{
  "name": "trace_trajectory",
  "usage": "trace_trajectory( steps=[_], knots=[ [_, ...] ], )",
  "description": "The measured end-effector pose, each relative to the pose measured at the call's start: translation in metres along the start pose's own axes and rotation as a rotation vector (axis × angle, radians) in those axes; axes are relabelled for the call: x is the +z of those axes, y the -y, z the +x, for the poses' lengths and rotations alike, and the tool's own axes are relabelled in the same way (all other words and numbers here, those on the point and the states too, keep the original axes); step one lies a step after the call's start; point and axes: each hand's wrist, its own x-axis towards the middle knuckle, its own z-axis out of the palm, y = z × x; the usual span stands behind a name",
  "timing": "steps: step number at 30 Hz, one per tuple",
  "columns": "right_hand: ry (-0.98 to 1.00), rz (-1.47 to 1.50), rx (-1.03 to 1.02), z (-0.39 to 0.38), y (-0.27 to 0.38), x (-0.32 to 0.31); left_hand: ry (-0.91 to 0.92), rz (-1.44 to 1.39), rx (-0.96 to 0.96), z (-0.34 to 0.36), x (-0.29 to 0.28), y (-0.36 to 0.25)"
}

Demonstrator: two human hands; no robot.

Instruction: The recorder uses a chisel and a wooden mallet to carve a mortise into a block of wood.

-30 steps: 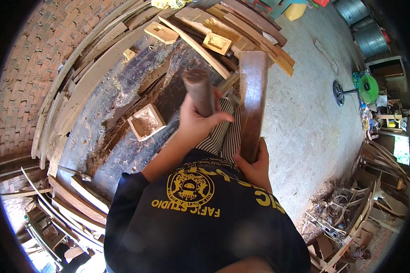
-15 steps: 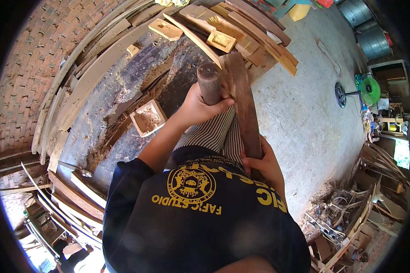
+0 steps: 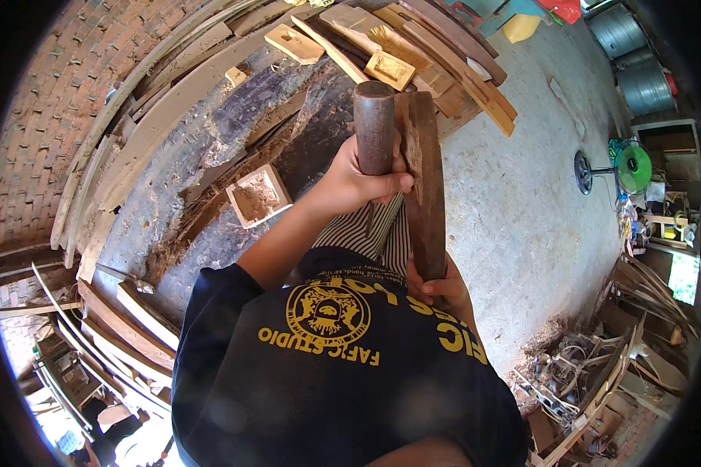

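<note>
A dark wooden cylinder point(image 3: 374, 124), seemingly a handle with a thin piece showing below, is gripped in my left hand point(image 3: 366, 175) with its round end toward the camera. Right beside it lies a long brown wooden bar point(image 3: 421, 187); I cannot tell if the two touch. Its near end is in my right hand point(image 3: 436, 286), low against my dark shirt point(image 3: 335, 389). My striped-clad legs point(image 3: 346, 233) show beneath. A square wooden block with a carved hollow point(image 3: 255, 194) rests on the dark worn surface to the left.
Stacked boards point(image 3: 452, 58) and a small carved yellow block point(image 3: 389, 70) are ahead. Long boards point(image 3: 132, 327) line the left. A green fan point(image 3: 632, 168) and metal drums point(image 3: 642, 86) stand right on the concrete floor point(image 3: 522, 218), with scrap wood point(image 3: 584, 381) lower right.
The bar has shifted left toward the cylinder and turned, losing its bright sheen. My left hand has moved slightly right with the cylinder, and my right hand sits a little lower.
</note>
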Motion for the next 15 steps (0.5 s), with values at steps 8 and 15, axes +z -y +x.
trace_trajectory(
  steps=[8,15],
  knots=[
    [0.109,0.353,-0.399,-0.011,0.002,-0.043,-0.354,-0.019,0.277,-0.015,-0.054,-0.033],
    [-0.256,0.087,-0.473,-0.014,0.004,-0.040,-0.342,0.748,0.183,-0.041,-0.041,0.022]
  ],
)
